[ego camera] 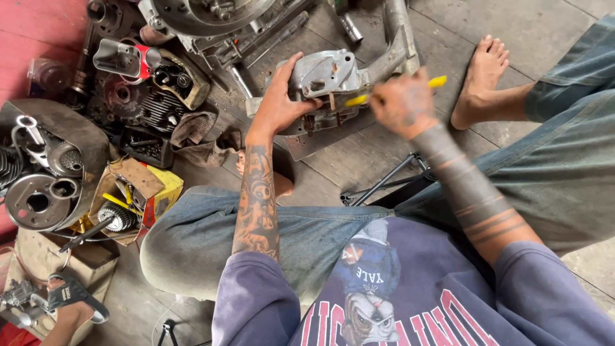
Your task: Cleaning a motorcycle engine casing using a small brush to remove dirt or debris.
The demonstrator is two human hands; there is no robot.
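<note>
A grey metal engine casing (327, 83) is seen on the wooden floor (544, 25), far from the seated person and between the bare feet. The left hand (278, 102) is closed around the casing's left side, with the thumb laid across the near edge and the fingers wrapped over the top. The right hand (403, 102) is closed around a yellow-handled tool (437, 82); the handle end protrudes to the right of the fist, and a yellow stretch is visible to the left of it, reaching the casing's right side. The tool's tip cannot be made out. Both forearms are tattooed.

A bare foot (482, 77) is planted on the floor to the right of the casing. A second foot (266, 176) is partly hidden below the left forearm. A curved metal frame part (400, 38) is noted just behind the casing, touching it.

At far left, a pile of engine parts (138, 90) is spread over the floor, including a finned cylinder (157, 109) and a round cover (35, 202). A torn cardboard box (138, 186) with a small gear (117, 216) in it lies near left. Another person's hand (70, 307) is visible at the near left corner, holding a dark tool.
</note>
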